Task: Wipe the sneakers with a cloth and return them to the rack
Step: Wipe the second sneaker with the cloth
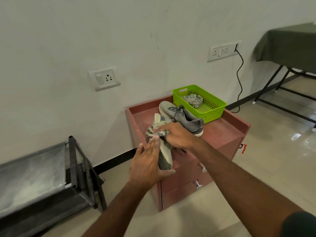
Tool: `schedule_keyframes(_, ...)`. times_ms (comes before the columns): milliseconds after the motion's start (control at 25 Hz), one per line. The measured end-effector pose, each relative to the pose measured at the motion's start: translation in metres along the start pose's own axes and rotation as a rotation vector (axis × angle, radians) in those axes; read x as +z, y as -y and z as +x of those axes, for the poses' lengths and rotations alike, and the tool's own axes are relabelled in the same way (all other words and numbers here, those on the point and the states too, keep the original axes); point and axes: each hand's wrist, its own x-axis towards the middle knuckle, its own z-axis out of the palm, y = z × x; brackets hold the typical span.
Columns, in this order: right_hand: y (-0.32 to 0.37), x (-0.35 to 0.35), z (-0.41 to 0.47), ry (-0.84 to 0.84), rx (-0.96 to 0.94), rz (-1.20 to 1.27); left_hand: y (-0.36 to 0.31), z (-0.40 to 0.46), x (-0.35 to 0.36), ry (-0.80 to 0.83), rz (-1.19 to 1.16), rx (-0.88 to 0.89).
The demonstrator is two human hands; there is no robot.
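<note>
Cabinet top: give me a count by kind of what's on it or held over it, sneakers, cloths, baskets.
Sneakers: 2, one held on its side by the left hand, sneaker in hand, and one resting sneaker.
Cloths: 2, wiping cloth under the right hand, spare cloth in the basket.
Baskets: 1, green basket.
Total: 5.

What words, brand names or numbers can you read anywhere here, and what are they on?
None can be read.
Sneaker held in the hands: no logo or print shows.
Sneaker on the cabinet: no brand mark legible.
Green basket: plain, no label.
Wall sockets: no markings legible.
</note>
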Motion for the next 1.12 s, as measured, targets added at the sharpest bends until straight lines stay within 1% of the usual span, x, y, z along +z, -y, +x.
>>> schedule_keyframes(120, -0.011, -0.008, -0.014, -0.003, 0.104, 0.325, 0.000, -0.004, 0.007, -0.025, -0.019, 0.052)
schedule_keyframes(200, -0.011, -0.009, -0.023, -0.014, 0.172, 0.432, -0.004, -0.008, 0.007, -0.068, -0.056, 0.013)
schedule_keyframes(280, -0.003, -0.010, -0.036, 0.017, 0.142, 0.452, -0.006, -0.006, 0.005, -0.103, -0.140, -0.055)
schedule_keyframes(400, 0.002, -0.013, -0.049, 0.069, 0.083, 0.470, -0.006, -0.002, -0.001, -0.049, -0.304, -0.069)
schedule_keyframes(480, -0.001, -0.020, -0.054, 0.110, 0.111, 0.475, -0.005, -0.001, 0.001, -0.018, -0.264, -0.027)
schedule_keyframes(520, -0.001, -0.026, -0.058, 0.076, 0.145, 0.496, -0.004, 0.000, 0.003, -0.014, -0.205, 0.006)
schedule_keyframes(600, -0.007, -0.038, -0.062, -0.138, 0.282, 0.600, -0.001, 0.004, 0.000, -0.002, -0.123, 0.015)
schedule_keyframes(640, -0.013, -0.042, -0.062, -0.306, 0.334, 0.620, 0.001, 0.007, -0.003, 0.012, -0.098, 0.001)
schedule_keyframes(680, -0.016, -0.043, -0.059, -0.498, 0.329, 0.605, 0.004, 0.009, -0.006, 0.027, -0.070, -0.002)
schedule_keyframes(720, -0.017, -0.040, -0.055, -0.669, 0.281, 0.525, 0.006, 0.011, -0.008, 0.037, -0.044, 0.005)
schedule_keyframes(760, -0.020, -0.034, -0.048, -0.750, 0.223, 0.415, 0.008, 0.011, -0.009, 0.041, -0.026, 0.016)
schedule_keyframes(800, -0.021, -0.024, -0.039, -0.724, 0.132, 0.328, 0.009, 0.012, -0.009, 0.046, -0.021, 0.022)
schedule_keyframes(840, -0.021, -0.010, -0.031, -0.598, 0.040, 0.257, 0.010, 0.012, -0.009, 0.048, -0.030, 0.019)
schedule_keyframes(880, -0.021, 0.005, -0.025, -0.413, -0.004, 0.185, 0.010, 0.011, -0.008, 0.041, -0.036, 0.015)
schedule_keyframes(920, -0.020, 0.013, -0.023, -0.227, 0.001, 0.117, 0.010, 0.011, -0.008, 0.028, -0.042, 0.013)
schedule_keyframes(960, -0.021, 0.012, -0.024, -0.079, 0.059, 0.029, 0.010, 0.012, -0.008, 0.020, -0.050, 0.018)
schedule_keyframes(1000, -0.024, 0.007, -0.024, -0.009, 0.158, -0.088, 0.011, 0.013, -0.008, 0.017, -0.060, 0.026)
schedule_keyframes(1040, -0.029, 0.002, -0.027, -0.018, 0.265, -0.218, 0.013, 0.014, -0.008, 0.008, -0.071, 0.029)
schedule_keyframes(1080, -0.035, -0.004, -0.029, -0.097, 0.355, -0.281, 0.015, 0.016, -0.008, -0.004, -0.085, 0.025)
schedule_keyframes(1120, -0.038, -0.009, -0.030, -0.237, 0.383, -0.241, 0.016, 0.018, -0.008, -0.003, -0.102, 0.029)
